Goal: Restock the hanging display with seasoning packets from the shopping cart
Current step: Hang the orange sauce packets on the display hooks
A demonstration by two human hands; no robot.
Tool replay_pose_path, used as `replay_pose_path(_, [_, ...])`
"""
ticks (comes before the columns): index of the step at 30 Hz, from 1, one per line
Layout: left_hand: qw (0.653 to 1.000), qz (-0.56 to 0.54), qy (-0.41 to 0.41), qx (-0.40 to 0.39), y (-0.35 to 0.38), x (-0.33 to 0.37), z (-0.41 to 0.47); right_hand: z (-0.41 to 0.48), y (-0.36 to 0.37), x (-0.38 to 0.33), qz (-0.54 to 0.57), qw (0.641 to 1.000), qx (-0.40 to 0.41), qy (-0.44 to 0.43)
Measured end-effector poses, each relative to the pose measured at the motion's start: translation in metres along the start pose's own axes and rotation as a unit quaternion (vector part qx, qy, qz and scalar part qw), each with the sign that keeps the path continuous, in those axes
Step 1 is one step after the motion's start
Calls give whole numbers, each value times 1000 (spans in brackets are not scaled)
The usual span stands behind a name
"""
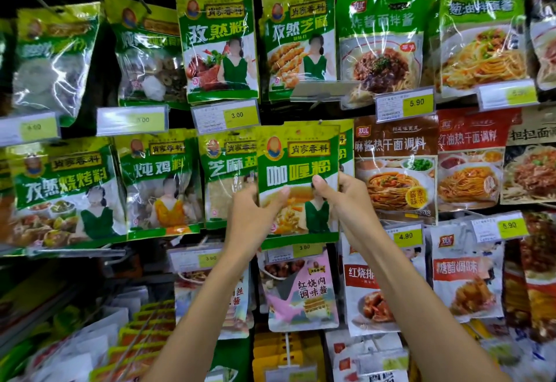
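A green and yellow seasoning packet [296, 168] is held up against the hanging display in the middle row. My left hand [255, 216] grips its left edge with the thumb on the front. My right hand [340, 192] pinches its right edge a little higher. The packet's top reaches up to a hook tip [320, 122], and more packets of the same kind [346, 147] hang right behind it. The shopping cart is out of view.
Rows of hanging packets fill the display: green seasoning packets [219, 45] above and to the left, noodle sauce packets [395, 168] to the right, a pink packet [301, 291] below. Yellow price tags [237, 115] jut out under each row.
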State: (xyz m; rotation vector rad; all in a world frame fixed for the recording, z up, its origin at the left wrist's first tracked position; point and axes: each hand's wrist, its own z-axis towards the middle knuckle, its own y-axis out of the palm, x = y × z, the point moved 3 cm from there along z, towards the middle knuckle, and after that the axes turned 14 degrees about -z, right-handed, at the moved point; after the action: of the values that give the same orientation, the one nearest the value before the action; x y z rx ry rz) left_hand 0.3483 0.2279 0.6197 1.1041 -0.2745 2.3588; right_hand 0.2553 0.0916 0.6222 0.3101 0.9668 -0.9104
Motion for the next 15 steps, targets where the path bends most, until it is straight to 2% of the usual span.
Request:
replay_pose_path(2, [975,130,158,86,-12,20,7,0,-7,5,6,1000,-2,8])
replay_pose_path(3, [941,195,242,131,-17,31,13,0,-10,7,7,1000,0,14])
replay_pose_path(5, [850,323,372,186,-24,49,29,1,-16,12,1,1000,7,25])
replay_pose_path(6, [811,368,409,199,-25,55,39,2,-20,15,-3,1000,11,25])
replay_pose_path(8, [764,429,439,197,-27,61,61,5,-25,16,-15,1000,9,21])
replay_pose_path(11, [750,480,427,158,-29,57,85,13,-29,10,-26,999,8,21])
replay_pose_path(15, [761,497,399,124,-33,44,95,27,-32,-1,-19,999,37,25])
